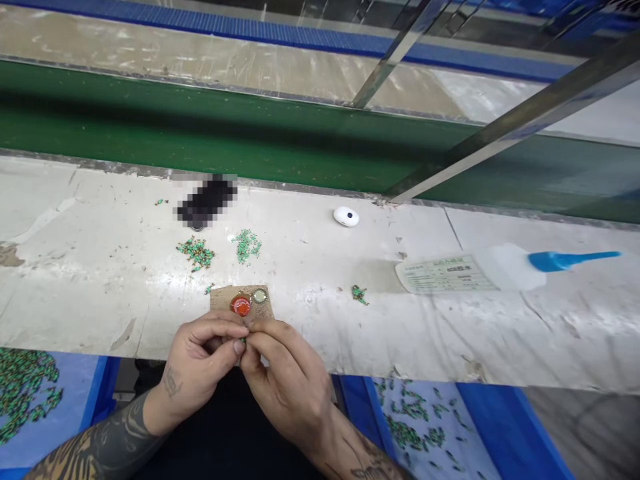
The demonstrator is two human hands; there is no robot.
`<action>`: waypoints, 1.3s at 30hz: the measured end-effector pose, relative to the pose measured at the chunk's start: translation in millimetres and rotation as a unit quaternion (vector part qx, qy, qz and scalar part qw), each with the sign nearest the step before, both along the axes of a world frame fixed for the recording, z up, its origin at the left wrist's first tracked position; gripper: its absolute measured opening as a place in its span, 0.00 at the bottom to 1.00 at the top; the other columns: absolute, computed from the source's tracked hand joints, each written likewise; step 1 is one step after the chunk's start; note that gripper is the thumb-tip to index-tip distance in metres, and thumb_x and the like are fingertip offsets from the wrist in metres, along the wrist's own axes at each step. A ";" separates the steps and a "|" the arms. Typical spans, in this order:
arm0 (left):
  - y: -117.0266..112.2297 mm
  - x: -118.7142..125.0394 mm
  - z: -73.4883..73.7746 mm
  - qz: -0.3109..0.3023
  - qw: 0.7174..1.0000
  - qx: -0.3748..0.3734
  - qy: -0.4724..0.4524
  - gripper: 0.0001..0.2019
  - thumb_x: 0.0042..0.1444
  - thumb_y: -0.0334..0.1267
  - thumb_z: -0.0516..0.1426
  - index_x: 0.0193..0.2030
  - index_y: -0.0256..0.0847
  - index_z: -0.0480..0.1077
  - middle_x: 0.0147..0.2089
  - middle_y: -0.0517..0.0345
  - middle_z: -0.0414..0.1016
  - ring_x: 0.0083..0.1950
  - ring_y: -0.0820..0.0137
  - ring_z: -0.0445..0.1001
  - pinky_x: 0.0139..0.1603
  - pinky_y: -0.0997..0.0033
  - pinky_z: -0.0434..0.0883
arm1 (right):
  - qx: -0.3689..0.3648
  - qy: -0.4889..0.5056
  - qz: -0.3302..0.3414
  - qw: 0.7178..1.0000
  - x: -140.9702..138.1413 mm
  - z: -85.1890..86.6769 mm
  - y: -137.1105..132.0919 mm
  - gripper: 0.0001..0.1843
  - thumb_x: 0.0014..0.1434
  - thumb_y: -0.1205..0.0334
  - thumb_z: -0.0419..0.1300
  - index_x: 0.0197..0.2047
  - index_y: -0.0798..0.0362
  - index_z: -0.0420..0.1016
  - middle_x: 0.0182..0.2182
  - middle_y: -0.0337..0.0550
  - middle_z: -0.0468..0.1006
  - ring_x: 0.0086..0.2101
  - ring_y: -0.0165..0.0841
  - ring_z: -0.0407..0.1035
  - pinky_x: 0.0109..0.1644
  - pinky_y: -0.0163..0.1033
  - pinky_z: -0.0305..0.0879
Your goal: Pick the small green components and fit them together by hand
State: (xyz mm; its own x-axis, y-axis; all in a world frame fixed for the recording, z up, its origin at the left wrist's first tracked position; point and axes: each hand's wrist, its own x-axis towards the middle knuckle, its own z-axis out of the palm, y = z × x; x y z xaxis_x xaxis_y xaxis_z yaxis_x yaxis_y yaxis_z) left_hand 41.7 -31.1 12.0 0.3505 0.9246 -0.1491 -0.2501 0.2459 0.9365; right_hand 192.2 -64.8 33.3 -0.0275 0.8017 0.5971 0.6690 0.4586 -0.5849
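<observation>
We find both hands drawn in close at the front edge of a scuffed white workbench (pixel 100 313), with the left hand (pixel 197 363) and the right hand (pixel 285 380) meeting at the fingertips. Both are closed narrowly, pinching a small green component (pixel 243 341) between them. The fingers hide most of it, and only a sliver of green shows. What we see in hand is close fingerwork on this single piece. Just ahead of the fingers lies a cardboard scrap (pixel 220 298) bearing a round red cap (pixel 241 305) and a smaller pale gold cap (pixel 259 296). Farther up the bench are two loose heaps of green components (pixel 195 253), with a smaller cluster (pixel 359 294) off to the right. Beyond them sit a pixelated dark object (pixel 207 201) and a white oval case (pixel 345 216). To the right, a printed paper label (pixel 445 275) lies beside a blue plastic spatula (pixel 570 261). Below the bench edge, a blue tray (pixel 95 393) on the left and another (pixel 500 427) on the right hold more green pieces, while a green conveyor belt (pixel 200 127) runs along the far side.
</observation>
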 end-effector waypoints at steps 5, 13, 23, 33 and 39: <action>-1.8 0.6 -4.2 0.007 1.000 -0.001 0.000 0.09 0.57 0.30 0.65 0.39 0.50 0.83 0.45 0.58 0.80 0.46 0.72 0.78 0.47 0.78 0.75 | 0.001 -0.016 -0.003 1.000 -0.1 -0.7 -0.5 0.11 0.61 0.79 0.60 0.45 0.57 0.73 0.39 0.48 0.79 0.40 0.34 0.76 0.43 0.39 0.80; -2.2 1.5 -1.7 0.012 1.000 0.006 0.005 0.08 0.58 0.31 0.65 0.39 0.50 0.82 0.44 0.59 0.80 0.47 0.72 0.79 0.49 0.78 0.75 | 0.003 -0.018 -0.004 1.000 -1.1 -0.9 -2.0 0.08 0.63 0.76 0.60 0.45 0.58 0.74 0.39 0.48 0.79 0.40 0.33 0.75 0.44 0.37 0.80; -2.8 -0.1 -0.9 0.007 1.000 0.026 0.010 0.09 0.58 0.30 0.65 0.40 0.51 0.82 0.44 0.60 0.80 0.46 0.73 0.79 0.48 0.80 0.75 | 0.006 -0.019 -0.013 1.000 -1.6 -0.3 -2.4 0.09 0.62 0.76 0.61 0.44 0.57 0.74 0.39 0.47 0.79 0.40 0.33 0.76 0.44 0.37 0.80; -2.8 1.5 -3.8 0.016 0.999 0.046 0.001 0.11 0.57 0.28 0.64 0.38 0.51 0.82 0.43 0.60 0.81 0.45 0.73 0.80 0.47 0.78 0.77 | 0.018 -0.010 0.009 1.000 -0.6 -1.3 -2.1 0.07 0.62 0.76 0.60 0.43 0.60 0.75 0.39 0.49 0.79 0.41 0.33 0.75 0.48 0.37 0.78; -1.3 2.5 2.3 0.033 0.998 0.052 0.003 0.09 0.56 0.27 0.65 0.37 0.48 0.83 0.42 0.58 0.82 0.43 0.72 0.81 0.45 0.78 0.78 | 0.001 -0.023 0.020 1.000 0.0 -1.5 -4.6 0.09 0.64 0.76 0.60 0.47 0.61 0.75 0.42 0.51 0.78 0.45 0.35 0.74 0.52 0.39 0.77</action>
